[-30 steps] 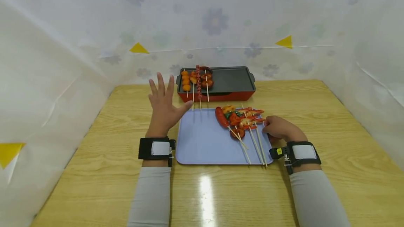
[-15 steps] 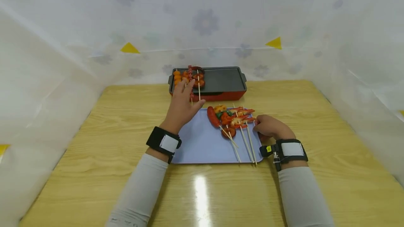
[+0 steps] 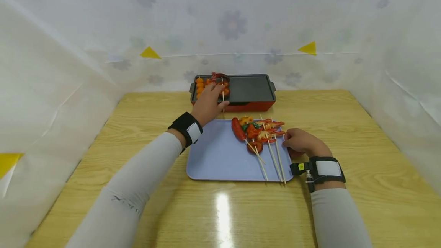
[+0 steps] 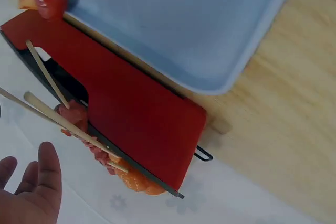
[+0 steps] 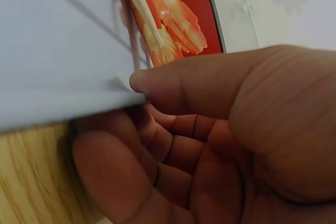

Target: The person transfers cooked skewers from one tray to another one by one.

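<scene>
My left hand (image 3: 208,104) is over the left part of a red grill with a black plate (image 3: 250,87), above the skewers lying there. Its fingers (image 4: 49,166) are apart and hold nothing in the left wrist view, close to several wooden sticks (image 4: 65,120). Orange ball skewers (image 3: 199,84) and a brown round-piece skewer (image 3: 225,92) show around the hand, which hides part of the others. My right hand (image 3: 304,143) pinches the right rim of a light-blue tray (image 3: 213,160), thumb on top and fingers beneath. Prawn skewers (image 3: 270,135) lie beside it.
On the tray's right half also lie a red sausage skewer (image 3: 237,128) and a skewer with a brown round piece (image 3: 255,147). Several sticks overhang the tray's front edge. A patterned curtain (image 3: 232,30) hangs behind the wooden table (image 3: 120,156).
My left hand, first raised and spread at the tray's left, has moved forward and right to above the skewers on the grill. The right hand stays at the tray's rim.
</scene>
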The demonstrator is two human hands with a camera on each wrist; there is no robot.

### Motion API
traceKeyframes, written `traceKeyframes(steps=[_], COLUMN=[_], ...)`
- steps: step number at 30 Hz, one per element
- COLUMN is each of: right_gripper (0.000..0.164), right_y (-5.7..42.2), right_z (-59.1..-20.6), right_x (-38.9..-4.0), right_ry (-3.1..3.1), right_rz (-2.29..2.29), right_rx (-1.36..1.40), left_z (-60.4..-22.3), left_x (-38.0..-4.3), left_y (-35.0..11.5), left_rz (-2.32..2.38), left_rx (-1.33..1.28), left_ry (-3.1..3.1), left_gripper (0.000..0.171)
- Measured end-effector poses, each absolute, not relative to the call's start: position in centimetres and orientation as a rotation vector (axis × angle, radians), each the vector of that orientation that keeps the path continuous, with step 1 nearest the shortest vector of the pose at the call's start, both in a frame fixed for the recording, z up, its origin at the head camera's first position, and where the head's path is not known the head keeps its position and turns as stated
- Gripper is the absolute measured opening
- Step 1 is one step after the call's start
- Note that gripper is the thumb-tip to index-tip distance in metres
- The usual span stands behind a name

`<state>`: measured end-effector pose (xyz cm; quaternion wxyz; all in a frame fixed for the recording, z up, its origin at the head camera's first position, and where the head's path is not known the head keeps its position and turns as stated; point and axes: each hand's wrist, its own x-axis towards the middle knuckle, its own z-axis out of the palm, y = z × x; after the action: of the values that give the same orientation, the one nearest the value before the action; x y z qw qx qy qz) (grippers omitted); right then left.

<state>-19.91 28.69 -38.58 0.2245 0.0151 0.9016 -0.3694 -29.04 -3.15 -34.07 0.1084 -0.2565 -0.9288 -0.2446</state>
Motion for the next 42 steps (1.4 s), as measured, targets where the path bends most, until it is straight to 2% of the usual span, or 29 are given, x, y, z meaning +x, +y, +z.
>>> traceKeyframes(steps=[8, 11, 13, 18, 25, 34, 42], right_gripper=[0.013, 0.013, 0.013, 0.012, 0.011, 0.011, 0.011], right_y=[29.0, 29.1, 29.2, 29.1, 28.9, 28.9, 28.9], right_z=[-38.4, -38.4, -38.4, -38.3, -38.3, -38.4, -38.3], right_x=[-19.6, -19.6, -19.6, -19.5, -19.3, -19.1, -18.9], right_ry=[2.484, 2.483, 2.486, 2.480, 2.461, 2.434, 2.431], right_rz=[-1.039, -1.038, -1.038, -1.062, -1.089, -1.118, -1.119], right_rx=[0.031, 0.036, 0.039, 0.053, 0.070, 0.068, 0.074], left_z=[-32.4, -32.0, -31.9, -31.8, -31.7, -31.0, -30.6], left_x=[-30.5, -30.6, -30.7, -30.8, -30.8, -30.5, -30.3], left_y=[-2.4, -2.0, -1.7, -1.0, -0.6, -0.2, 0.1], left_rz=[-0.334, -0.317, -0.372, -0.594, -0.759, -0.873, -0.915], left_rx=[-0.693, -0.738, -0.762, -0.676, -0.461, -0.303, -0.270], left_ry=[-2.915, -2.981, -3.026, -3.108, -3.137, -3.229, -3.270], left_gripper=[0.056, 0.038, 0.029, 0.040, 0.039, 0.022, 0.011])
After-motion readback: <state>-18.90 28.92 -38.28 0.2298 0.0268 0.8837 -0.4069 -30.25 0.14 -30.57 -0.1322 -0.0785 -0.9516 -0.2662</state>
